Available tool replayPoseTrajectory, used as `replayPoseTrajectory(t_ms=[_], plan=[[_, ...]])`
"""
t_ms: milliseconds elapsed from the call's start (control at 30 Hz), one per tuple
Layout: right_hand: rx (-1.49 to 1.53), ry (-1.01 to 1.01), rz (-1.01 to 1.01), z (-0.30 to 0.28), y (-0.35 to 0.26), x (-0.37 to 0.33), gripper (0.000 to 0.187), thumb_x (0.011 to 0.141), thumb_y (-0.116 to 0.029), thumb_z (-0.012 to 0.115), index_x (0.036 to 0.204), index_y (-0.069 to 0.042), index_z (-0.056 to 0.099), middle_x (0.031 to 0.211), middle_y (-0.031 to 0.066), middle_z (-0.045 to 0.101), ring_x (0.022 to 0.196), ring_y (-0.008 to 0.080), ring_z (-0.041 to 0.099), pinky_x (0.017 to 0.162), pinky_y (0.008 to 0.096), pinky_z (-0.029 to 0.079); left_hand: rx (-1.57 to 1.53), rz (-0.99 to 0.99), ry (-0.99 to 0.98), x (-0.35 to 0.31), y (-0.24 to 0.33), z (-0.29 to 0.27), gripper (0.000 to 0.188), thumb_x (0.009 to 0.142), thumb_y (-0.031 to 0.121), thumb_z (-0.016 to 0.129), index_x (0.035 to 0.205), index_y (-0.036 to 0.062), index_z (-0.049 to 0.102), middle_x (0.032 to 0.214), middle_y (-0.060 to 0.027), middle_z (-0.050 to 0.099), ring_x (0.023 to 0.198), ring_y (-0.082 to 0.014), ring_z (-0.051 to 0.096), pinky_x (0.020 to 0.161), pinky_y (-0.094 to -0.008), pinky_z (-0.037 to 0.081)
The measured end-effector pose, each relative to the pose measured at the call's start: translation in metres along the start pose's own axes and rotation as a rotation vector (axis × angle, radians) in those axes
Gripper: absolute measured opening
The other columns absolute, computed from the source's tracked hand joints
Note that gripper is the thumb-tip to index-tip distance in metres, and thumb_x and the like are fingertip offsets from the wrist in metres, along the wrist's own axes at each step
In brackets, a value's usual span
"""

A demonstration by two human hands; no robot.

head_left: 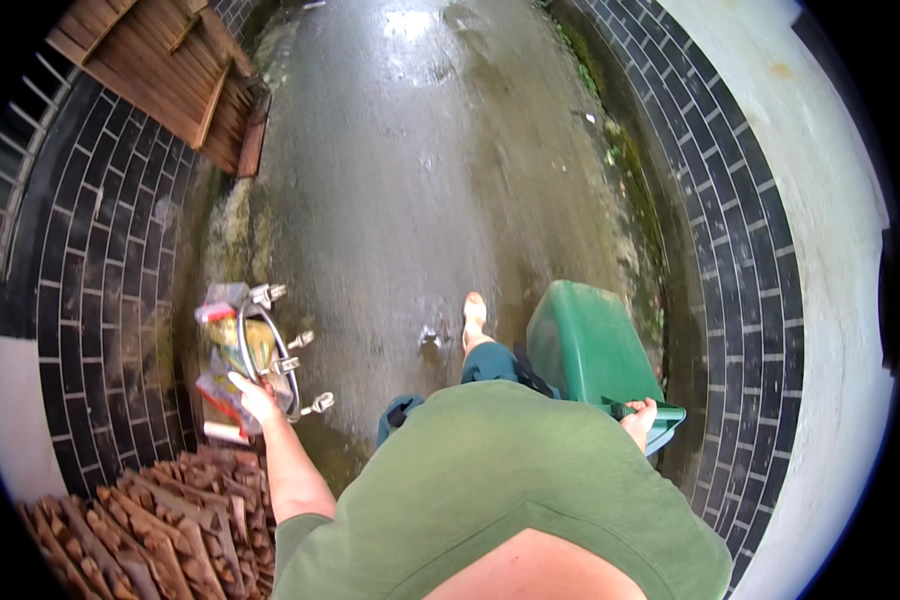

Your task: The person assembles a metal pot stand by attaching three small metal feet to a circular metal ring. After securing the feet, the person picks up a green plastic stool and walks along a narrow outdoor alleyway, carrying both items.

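Observation:
My left hand (256, 397) is out at my left side, its fingers closed at the edge of a curved metal frame with casters (288, 365). Packaged items in clear, red and yellow wrapping (225, 330) show against and behind the frame; whether they lie in it or beneath it I cannot tell. At my right side, my right hand (639, 420) is wrapped round the handle of a green plastic wheeled bin (610, 345). The bin leans back toward me, and its wheels do not show.
A wet concrete lane (390, 190) runs ahead between dark tiled walls (115, 250). Stacked curved brown tiles (160, 530) stand at the lower left. Wooden boards (160, 70) lean out from the left wall. Moss and weeds (620, 165) line the right edge.

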State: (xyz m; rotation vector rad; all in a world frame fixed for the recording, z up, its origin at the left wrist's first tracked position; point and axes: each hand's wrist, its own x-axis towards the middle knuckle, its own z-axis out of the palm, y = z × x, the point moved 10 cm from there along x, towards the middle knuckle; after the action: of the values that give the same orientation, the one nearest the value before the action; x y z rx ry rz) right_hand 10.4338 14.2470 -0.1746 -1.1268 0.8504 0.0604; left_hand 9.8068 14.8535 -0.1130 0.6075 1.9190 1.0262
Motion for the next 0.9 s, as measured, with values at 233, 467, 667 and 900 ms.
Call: replayPoseTrajectory(t_ms=[233, 467, 667, 900], plan=[[-0.104, -0.069, 0.053, 0.282, 0.065, 0.068, 0.025, 0.079, -0.015, 0.043, 0.056, -0.011, 0.035, 0.046, 0.002, 0.036, 0.042, 0.0155, 0.036, 0.045, 0.0315, 0.035, -0.249, 0.025, 0.105, 0.069, 0.089, 0.17, 0.056, 0.08, 0.067, 0.038, 0.06, 0.0143, 0.039, 0.05, 0.0025, 0.04, 0.038, -0.007, 0.033, 0.035, -0.0221, 0.021], [-0.105, 0.045, -0.003, 0.526, 0.071, 0.073, 0.024, 0.078, -0.013, 0.045, 0.056, -0.01, 0.035, 0.045, 0.0024, 0.036, 0.04, 0.016, 0.036, 0.041, 0.0333, 0.034, -0.106, -0.077, 0.275, 0.101, 0.134, 0.286, 0.065, 0.074, 0.074, 0.038, 0.067, 0.0103, 0.048, 0.05, 0.0006, 0.042, 0.038, -0.0084, 0.035, 0.034, -0.022, 0.024], [-0.225, -0.035, -0.026, 0.697, 0.126, 0.065, 0.026, 0.081, -0.016, 0.046, 0.057, -0.01, 0.039, 0.044, 0.002, 0.035, 0.039, 0.0157, 0.036, 0.04, 0.0314, 0.035, 0.167, -0.178, 0.331, 0.225, 0.151, 0.403, 0.08, 0.077, 0.072, 0.034, 0.077, -0.0042, 0.06, 0.06, -0.0116, 0.055, 0.048, -0.0181, 0.049, 0.042, -0.0274, 0.039], [-0.167, -0.159, -0.204, 0.919, 0.122, 0.067, 0.021, 0.08, -0.015, 0.044, 0.06, -0.011, 0.038, 0.046, 0.0013, 0.035, 0.042, 0.0162, 0.036, 0.047, 0.0306, 0.035, 0.01, -0.089, 0.131, 0.309, 0.373, 0.683, 0.065, 0.079, 0.07, 0.036, 0.063, 0.0076, 0.047, 0.053, -0.0007, 0.045, 0.042, -0.0103, 0.038, 0.038, -0.0236, 0.03]])
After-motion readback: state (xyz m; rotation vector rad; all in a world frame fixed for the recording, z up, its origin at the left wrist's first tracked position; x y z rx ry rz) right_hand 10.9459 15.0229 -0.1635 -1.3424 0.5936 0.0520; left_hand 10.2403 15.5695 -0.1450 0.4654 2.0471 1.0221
